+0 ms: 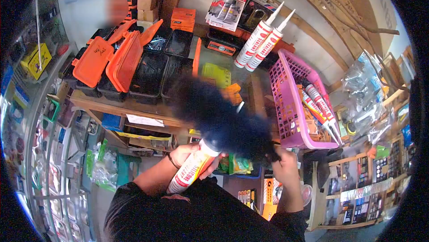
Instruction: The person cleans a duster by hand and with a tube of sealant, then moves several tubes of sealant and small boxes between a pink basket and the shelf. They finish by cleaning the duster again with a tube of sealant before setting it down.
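Observation:
My left hand [181, 154] is closed around a white, red and yellow silicone sealant tube [190, 174], which is tilted in front of my chest. In my right hand [284, 165] is the handle end of a dark, fluffy duster [232, 123]. Its blurred head crosses over the top of the tube and hides most of the nozzle. Beyond the duster, two more sealant tubes [255, 45] stand upright side by side on the counter, nozzles up. A pink plastic basket [292, 108] to the right holds further sealant tubes [319, 103] lying at a slant.
Black boxes with raised orange lids [123, 61] line the left of the wooden counter [107, 102], some holding screws. Dextone packs [226, 5] lean at the back. Glass shelves [56, 152] run along the left, and a stocked rack [362, 193] is at lower right.

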`<state>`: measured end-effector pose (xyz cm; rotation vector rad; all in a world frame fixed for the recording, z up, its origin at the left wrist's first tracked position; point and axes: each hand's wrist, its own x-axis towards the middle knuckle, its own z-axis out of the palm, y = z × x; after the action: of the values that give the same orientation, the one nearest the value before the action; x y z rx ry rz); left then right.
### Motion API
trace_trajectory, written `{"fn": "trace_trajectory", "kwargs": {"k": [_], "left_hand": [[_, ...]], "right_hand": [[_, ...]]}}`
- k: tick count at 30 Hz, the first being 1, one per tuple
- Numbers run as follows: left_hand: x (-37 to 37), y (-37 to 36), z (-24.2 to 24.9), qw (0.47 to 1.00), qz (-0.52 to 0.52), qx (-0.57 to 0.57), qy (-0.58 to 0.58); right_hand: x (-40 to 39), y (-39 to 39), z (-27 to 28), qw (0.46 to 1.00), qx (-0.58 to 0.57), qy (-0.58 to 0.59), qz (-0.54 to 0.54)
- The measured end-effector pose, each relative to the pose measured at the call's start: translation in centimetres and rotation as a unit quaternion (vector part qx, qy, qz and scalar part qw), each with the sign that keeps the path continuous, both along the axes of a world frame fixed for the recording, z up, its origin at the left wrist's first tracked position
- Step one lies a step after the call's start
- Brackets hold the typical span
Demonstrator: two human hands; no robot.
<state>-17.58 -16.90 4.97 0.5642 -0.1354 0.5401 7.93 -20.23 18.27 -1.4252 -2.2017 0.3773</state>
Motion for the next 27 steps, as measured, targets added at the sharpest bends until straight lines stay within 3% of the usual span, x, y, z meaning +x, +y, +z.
{"fn": "trace_trajectory", "kwargs": {"k": [3,5,7,8,9,10,11,13,14,15,18,19,21,22,23,25,27], "left_hand": [[-0.9,-0.7,1.9,1.0,0.029,0.001,-0.006],[-1.9,-1.1,1.5,0.998,0.054,-0.005,0.022],[-2.6,-1.7,1.4,0.995,0.083,-0.016,0.05],[-3.1,-1.2,2.6,0.994,0.105,0.004,-0.007],[-4.5,-0.8,4.4,0.977,0.179,0.088,-0.076],[-5.2,-1.8,4.8,0.969,0.195,0.023,-0.149],[-5.9,-2.9,6.5,0.938,0.318,-0.005,-0.139],[-7.7,-3.5,8.1,0.842,0.503,0.044,-0.191],[-8.8,-3.8,9.4,0.788,0.582,0.051,-0.196],[-10.3,-4.4,10.4,0.761,0.614,0.061,-0.201],[-14.4,-5.7,10.8,0.745,0.589,0.048,-0.311],[-15.4,-6.4,11.0,0.73,0.602,-0.003,-0.325],[-17.8,-7.2,9.8,0.676,0.665,-0.023,-0.316],[-18.6,-7.5,9.4,0.658,0.689,-0.021,-0.303],[-19.1,-7.9,9.0,0.632,0.744,-0.004,-0.217],[-19.0,-8.1,8.5,0.579,0.794,-0.03,-0.183],[-19.0,-8.3,8.4,0.583,0.788,-0.052,-0.189]], "right_hand": [[0.3,-0.6,-0.1,0.997,-0.066,-0.025,-0.027],[1.1,-0.7,0.5,0.992,-0.102,-0.069,0.036],[2.7,-1.2,1.0,0.999,-0.012,-0.038,-0.031],[1.9,-1.6,2.6,0.995,-0.025,-0.024,-0.091],[5.8,-2.1,-2.7,0.929,0.045,0.277,-0.242],[7.6,-2.7,-2.9,0.914,-0.035,0.285,-0.287],[9.0,-2.9,-3.1,0.892,-0.115,0.289,-0.327],[11.7,-2.9,-6.1,0.95,0.036,0.27,-0.153],[9.2,-2.9,-3.5,0.98,0.043,0.131,-0.145],[9.5,-2.1,-3.3,0.995,0.079,0.04,-0.049],[5.8,-0.5,0.1,0.999,-0.022,0.008,0.039],[5.2,0.3,0.4,0.996,-0.034,0.011,0.082],[5.7,0.6,-1.3,0.993,0.015,0.1,0.056],[6.2,1.6,-1.2,0.985,0.002,0.088,0.145],[6.3,2.5,-0.6,0.97,-0.01,0.075,0.233],[4.7,3.3,0.3,0.959,-0.027,0.066,0.273],[2.2,3.9,1.3,0.95,-0.043,0.052,0.306]]}}
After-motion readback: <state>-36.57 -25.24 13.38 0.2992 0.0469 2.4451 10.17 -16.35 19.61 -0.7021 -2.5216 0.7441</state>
